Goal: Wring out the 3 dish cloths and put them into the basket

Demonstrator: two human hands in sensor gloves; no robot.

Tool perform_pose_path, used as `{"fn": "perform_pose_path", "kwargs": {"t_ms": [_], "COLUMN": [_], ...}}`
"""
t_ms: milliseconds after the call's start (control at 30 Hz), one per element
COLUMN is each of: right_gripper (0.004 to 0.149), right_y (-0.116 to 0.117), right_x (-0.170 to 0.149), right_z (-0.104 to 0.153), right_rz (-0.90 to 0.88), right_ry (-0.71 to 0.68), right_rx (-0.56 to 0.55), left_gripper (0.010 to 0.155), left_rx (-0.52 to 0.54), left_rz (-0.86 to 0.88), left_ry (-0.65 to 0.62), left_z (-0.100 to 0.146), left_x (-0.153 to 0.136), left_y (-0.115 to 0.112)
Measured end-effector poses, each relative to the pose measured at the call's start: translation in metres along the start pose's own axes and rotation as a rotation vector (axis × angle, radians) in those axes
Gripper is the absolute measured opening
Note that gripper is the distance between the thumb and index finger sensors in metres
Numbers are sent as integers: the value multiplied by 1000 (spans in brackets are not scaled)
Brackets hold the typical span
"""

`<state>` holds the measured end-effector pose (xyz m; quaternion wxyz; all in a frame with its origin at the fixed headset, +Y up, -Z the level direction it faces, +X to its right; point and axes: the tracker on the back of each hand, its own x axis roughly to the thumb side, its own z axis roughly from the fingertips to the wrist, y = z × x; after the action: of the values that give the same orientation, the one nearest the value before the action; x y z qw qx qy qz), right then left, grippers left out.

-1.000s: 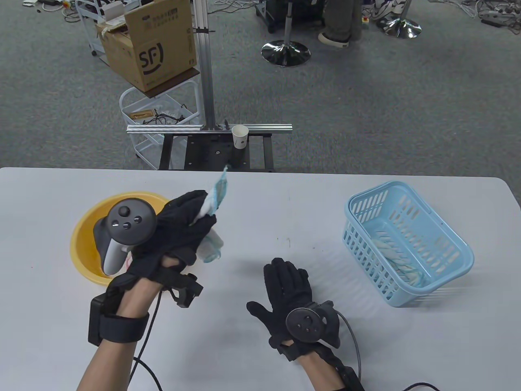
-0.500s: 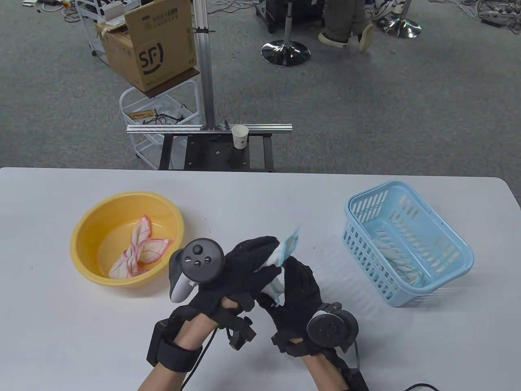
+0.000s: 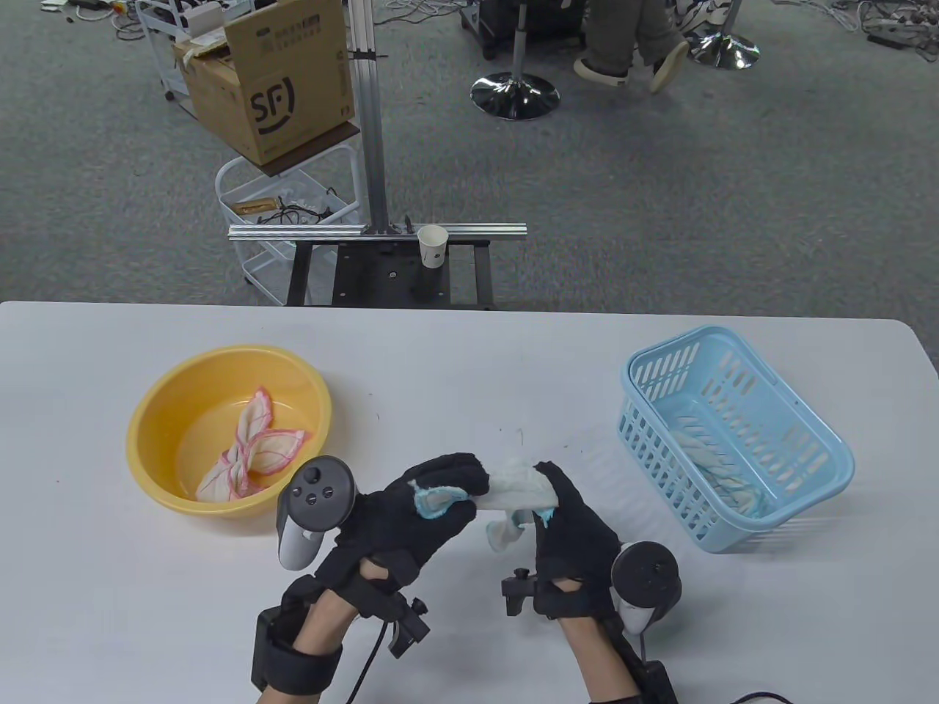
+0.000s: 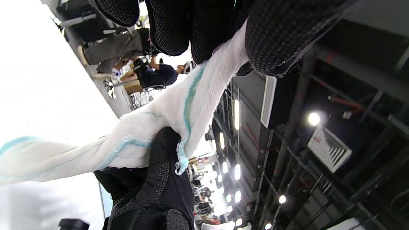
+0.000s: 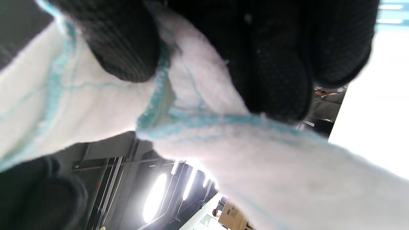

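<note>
Since the earlier frames the left hand (image 3: 411, 524) has carried the blue-edged dish cloth (image 3: 517, 490) away from the yellow basin (image 3: 147, 418) to the near middle of the worktop (image 3: 469, 352), and the right hand (image 3: 572, 539) has come up to take its other end. The cloth, then bunched upright in one fist, now lies stretched left to right as a rolled, rope-like bundle between both hands.

Left hand: fingers curled round the left end of the cloth, a turquoise-stitched corner poking out over the knuckles. Right hand: fingers curled round the right end; a loose flap hangs below the roll. Left wrist view shows the white terry fabric twisted, with the turquoise hem line spiralling along it. Gloves are black knit with a dotted grip texture.

Yellow basin, round, smooth plastic, far left on the worktop: holds a crumpled white cloth with pink edging (image 3: 249, 455). Light blue basket (image 3: 814, 411), rectangular plastic with slotted walls, at the right of the worktop, well apart from the hands: one white, blue-striped cloth (image 3: 722, 466) lies along its floor.

Beyond the far edge: a paper cup (image 3: 433, 246) on an aluminium rail, and an SF-printed cardboard box (image 3: 282, 81).
</note>
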<state>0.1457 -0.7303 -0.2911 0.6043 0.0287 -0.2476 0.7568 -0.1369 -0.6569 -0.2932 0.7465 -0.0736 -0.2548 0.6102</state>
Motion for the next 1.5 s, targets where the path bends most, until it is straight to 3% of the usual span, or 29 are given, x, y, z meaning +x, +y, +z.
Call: {"fn": "perform_pose_path", "kwargs": {"t_ms": [167, 400, 467, 567, 700, 800, 900, 1033, 1133, 1333, 1500], "right_gripper": [50, 49, 49, 49, 49, 49, 50, 50, 49, 56, 51], "right_y": [-10, -6, 0, 11, 28, 36, 40, 37, 35, 41, 48], "right_x": [-13, -17, -17, -16, -17, -15, -8, 0, 2, 3, -8], "right_z": [-3, -5, -5, -3, 5, 9, 11, 10, 10, 12, 13], "right_rz": [-116, -64, -76, -107, -219, -266, -229, -116, -45, 44, 49], "right_ry": [119, 104, 98, 112, 173, 192, 144, 42, -3, -34, 96], "right_rx": [-70, -2, 80, 180, 327, 380, 402, 397, 418, 516, 677], "left_gripper": [50, 59, 64, 78, 103, 112, 103, 69, 58, 55, 55], "left_rx": [65, 105, 90, -14, -285, -439, -468, -452, -446, -419, -355], "left_rz": [201, 179, 209, 210, 157, 154, 242, 402, 435, 142, -207], "left_ry": [89, 268, 288, 308, 373, 404, 422, 426, 464, 541, 553], "left_z": [7, 22, 25, 23, 15, 10, 8, 7, 8, 9, 9], "left_x": [-42, -95, -102, -106, -108, -112, -117, -126, -127, -121, -108], "left_y": [15, 36, 38, 29, 0, -21, -33, -39, -37, -29, -25]}}
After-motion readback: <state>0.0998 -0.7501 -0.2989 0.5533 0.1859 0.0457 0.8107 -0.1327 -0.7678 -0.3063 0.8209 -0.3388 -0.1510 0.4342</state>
